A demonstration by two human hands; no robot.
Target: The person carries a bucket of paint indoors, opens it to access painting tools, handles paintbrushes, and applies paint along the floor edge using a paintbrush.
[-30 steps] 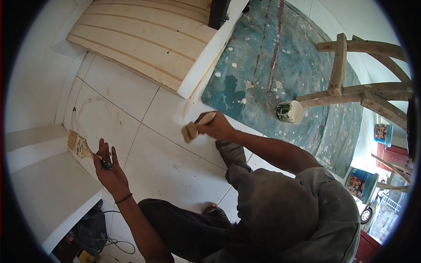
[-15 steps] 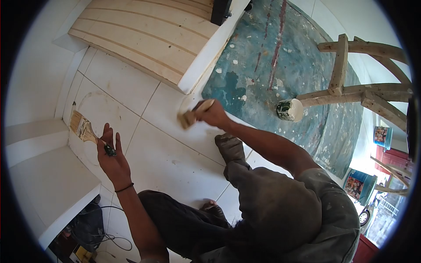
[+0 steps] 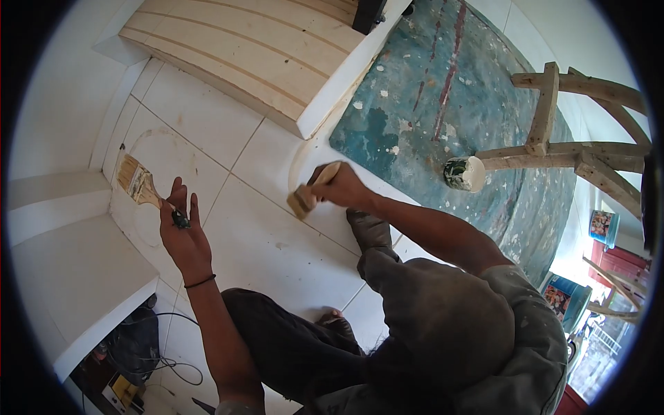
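Note:
My left hand [image 3: 185,243] loosely grips a paintbrush [image 3: 143,188] with pale bristles pointing to the upper left. Two of its fingers stick out, and the handle's dark end shows by the palm. My right hand [image 3: 344,185] is wrapped round a second paintbrush [image 3: 301,202], whose light wooden handle rises above the fist. The bristles of that brush hang low over the white tiled floor [image 3: 266,252]; whether they touch it I cannot tell. Faint curved smears mark the tiles around both brushes.
A grooved wooden platform [image 3: 235,52] with a white edge stands ahead. On the right lie a paint-spotted teal sheet [image 3: 415,104], a paint-smeared pot [image 3: 462,173] and a wooden trestle [image 3: 546,121]. A white step [image 3: 76,277] and a dark bag [image 3: 135,342] with cables are at left.
My right hand has moved the brush a little closer to my body across the floor. The left hand keeps its grip on the other brush. The whole view has shifted slightly.

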